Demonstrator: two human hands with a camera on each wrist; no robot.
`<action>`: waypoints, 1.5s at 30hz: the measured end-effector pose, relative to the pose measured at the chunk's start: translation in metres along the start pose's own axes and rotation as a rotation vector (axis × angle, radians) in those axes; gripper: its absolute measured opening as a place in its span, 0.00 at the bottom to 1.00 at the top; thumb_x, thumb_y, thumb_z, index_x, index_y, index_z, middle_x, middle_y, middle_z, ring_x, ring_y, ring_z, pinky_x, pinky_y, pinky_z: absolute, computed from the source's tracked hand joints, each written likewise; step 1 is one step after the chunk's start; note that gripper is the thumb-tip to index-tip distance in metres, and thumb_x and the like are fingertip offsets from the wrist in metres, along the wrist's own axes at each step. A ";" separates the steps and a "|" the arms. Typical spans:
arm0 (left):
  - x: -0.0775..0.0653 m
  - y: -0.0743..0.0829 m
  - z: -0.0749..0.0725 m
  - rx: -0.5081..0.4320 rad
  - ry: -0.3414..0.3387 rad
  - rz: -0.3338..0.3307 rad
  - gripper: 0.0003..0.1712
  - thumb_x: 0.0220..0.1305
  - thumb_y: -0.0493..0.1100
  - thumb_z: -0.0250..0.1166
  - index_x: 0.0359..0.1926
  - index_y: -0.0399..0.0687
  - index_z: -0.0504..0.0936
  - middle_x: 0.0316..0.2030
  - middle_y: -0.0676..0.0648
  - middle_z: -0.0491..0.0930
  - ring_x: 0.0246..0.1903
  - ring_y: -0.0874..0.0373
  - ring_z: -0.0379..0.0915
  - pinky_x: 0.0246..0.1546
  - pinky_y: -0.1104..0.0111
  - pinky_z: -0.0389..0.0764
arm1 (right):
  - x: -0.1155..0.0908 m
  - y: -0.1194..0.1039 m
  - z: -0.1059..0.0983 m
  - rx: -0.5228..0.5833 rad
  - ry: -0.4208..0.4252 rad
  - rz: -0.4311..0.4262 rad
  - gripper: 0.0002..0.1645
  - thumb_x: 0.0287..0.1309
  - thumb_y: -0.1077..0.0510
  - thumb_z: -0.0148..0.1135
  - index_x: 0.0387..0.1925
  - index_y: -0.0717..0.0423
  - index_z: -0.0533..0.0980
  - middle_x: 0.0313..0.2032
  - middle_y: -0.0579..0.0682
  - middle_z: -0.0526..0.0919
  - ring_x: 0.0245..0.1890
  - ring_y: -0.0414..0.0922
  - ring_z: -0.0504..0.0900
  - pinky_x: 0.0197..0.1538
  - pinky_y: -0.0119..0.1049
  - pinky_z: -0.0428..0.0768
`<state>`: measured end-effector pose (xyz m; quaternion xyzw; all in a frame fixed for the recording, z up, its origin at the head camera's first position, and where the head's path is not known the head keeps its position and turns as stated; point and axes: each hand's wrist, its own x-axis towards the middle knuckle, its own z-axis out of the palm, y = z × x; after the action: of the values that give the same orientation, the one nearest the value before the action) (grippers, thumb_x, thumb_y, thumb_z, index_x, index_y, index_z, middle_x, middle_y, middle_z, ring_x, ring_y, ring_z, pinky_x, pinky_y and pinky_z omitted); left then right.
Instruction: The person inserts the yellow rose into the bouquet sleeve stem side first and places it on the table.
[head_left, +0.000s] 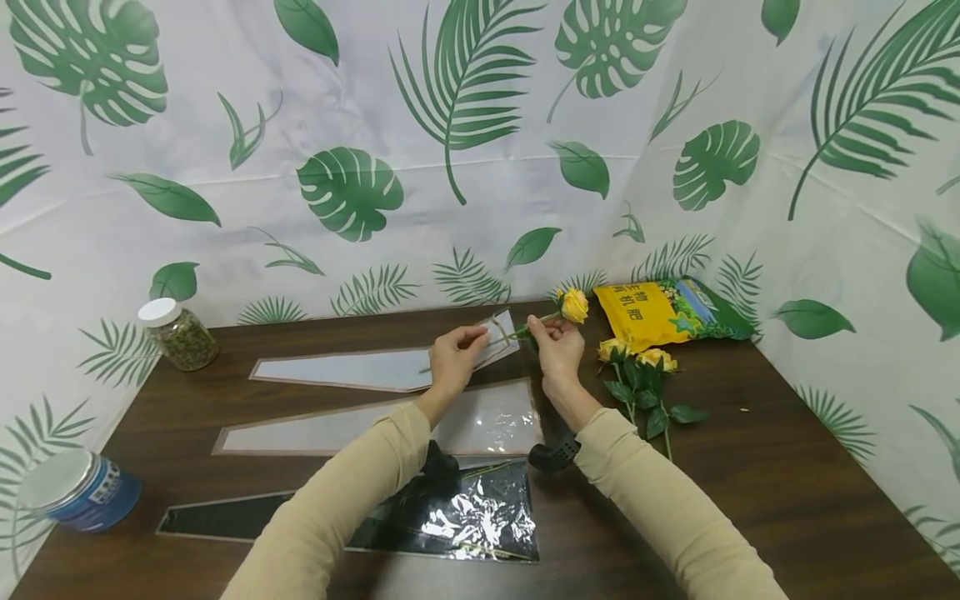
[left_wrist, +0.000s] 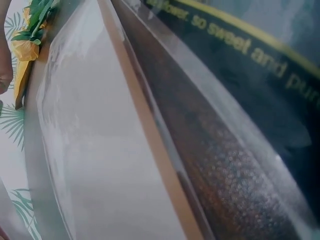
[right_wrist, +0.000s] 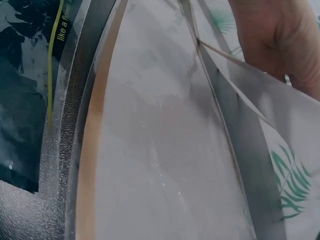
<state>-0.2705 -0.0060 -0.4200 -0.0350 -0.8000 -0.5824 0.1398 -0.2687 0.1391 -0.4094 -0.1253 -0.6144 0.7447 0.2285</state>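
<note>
In the head view a white flower sleeve (head_left: 341, 369) with a brown border lies at the back of the table, its wide end raised. My left hand (head_left: 452, 360) pinches the sleeve near that wide end. My right hand (head_left: 558, 348) holds a single yellow rose (head_left: 574, 306) by its stem, close under the bloom. The stem slants left into the sleeve's mouth; its lower part is mostly hidden by the left hand and the sleeve. In the right wrist view the raised sleeve edge (right_wrist: 240, 95) stands apart from the layer below.
A second white sleeve (head_left: 483, 417) and a black sleeve (head_left: 217, 517) lie nearer. Two yellow roses (head_left: 656, 360) rest at right, before a yellow bag (head_left: 637, 315). At left stand a jar of dried green bits (head_left: 183, 340) and a blue tin (head_left: 105, 500). A patterned cloth hangs behind.
</note>
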 end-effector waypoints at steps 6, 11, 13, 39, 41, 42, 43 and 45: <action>0.000 0.004 0.000 0.022 0.004 -0.010 0.07 0.57 0.42 0.68 0.37 0.45 0.87 0.36 0.47 0.86 0.34 0.57 0.80 0.35 0.73 0.74 | -0.003 0.004 0.005 -0.001 -0.035 -0.007 0.09 0.52 0.66 0.67 0.25 0.57 0.72 0.15 0.37 0.75 0.19 0.30 0.71 0.26 0.22 0.68; -0.001 0.008 -0.001 0.020 -0.008 0.006 0.07 0.57 0.41 0.68 0.36 0.44 0.87 0.34 0.46 0.86 0.33 0.57 0.79 0.33 0.74 0.74 | -0.005 0.006 0.008 -0.003 -0.066 0.003 0.11 0.51 0.67 0.67 0.24 0.55 0.71 0.16 0.37 0.74 0.19 0.30 0.70 0.27 0.22 0.68; -0.002 0.010 -0.001 0.015 -0.014 0.011 0.07 0.57 0.41 0.68 0.35 0.44 0.87 0.34 0.46 0.86 0.31 0.58 0.78 0.32 0.75 0.73 | -0.005 0.007 0.008 -0.009 -0.083 0.003 0.10 0.51 0.67 0.67 0.24 0.55 0.73 0.16 0.37 0.74 0.19 0.30 0.70 0.27 0.22 0.67; -0.005 0.009 0.001 0.039 -0.030 0.054 0.07 0.57 0.42 0.68 0.35 0.44 0.87 0.33 0.46 0.86 0.32 0.57 0.79 0.34 0.72 0.74 | -0.007 0.004 -0.009 -0.023 -0.028 -0.034 0.25 0.60 0.55 0.62 0.56 0.58 0.67 0.44 0.50 0.74 0.37 0.37 0.76 0.45 0.29 0.75; -0.005 0.010 0.001 0.030 -0.036 0.052 0.07 0.57 0.42 0.68 0.36 0.45 0.87 0.33 0.47 0.86 0.33 0.56 0.79 0.34 0.72 0.75 | -0.008 0.007 -0.010 -0.059 -0.056 -0.021 0.26 0.60 0.55 0.62 0.57 0.58 0.67 0.48 0.52 0.74 0.43 0.39 0.74 0.50 0.32 0.73; -0.005 0.011 0.001 0.028 -0.036 0.057 0.07 0.57 0.42 0.68 0.36 0.45 0.87 0.33 0.47 0.86 0.33 0.55 0.80 0.35 0.71 0.75 | -0.009 0.008 -0.010 -0.087 -0.069 -0.012 0.26 0.60 0.55 0.62 0.57 0.58 0.68 0.49 0.53 0.73 0.45 0.40 0.72 0.52 0.34 0.71; -0.005 0.011 0.001 0.024 -0.037 0.062 0.07 0.57 0.42 0.68 0.36 0.44 0.87 0.34 0.47 0.86 0.33 0.55 0.80 0.35 0.70 0.76 | -0.010 0.009 -0.010 -0.104 -0.083 -0.002 0.26 0.60 0.55 0.61 0.57 0.59 0.68 0.51 0.53 0.73 0.48 0.41 0.71 0.54 0.36 0.70; -0.004 0.012 0.002 0.022 -0.039 0.066 0.08 0.58 0.42 0.67 0.36 0.44 0.87 0.34 0.47 0.86 0.34 0.55 0.80 0.37 0.69 0.77 | -0.011 0.009 -0.010 -0.123 -0.105 0.012 0.26 0.61 0.54 0.61 0.57 0.60 0.68 0.52 0.56 0.73 0.50 0.44 0.70 0.56 0.39 0.69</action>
<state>-0.2645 -0.0001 -0.4106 -0.0708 -0.8074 -0.5678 0.1437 -0.2566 0.1412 -0.4218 -0.1036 -0.6691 0.7126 0.1836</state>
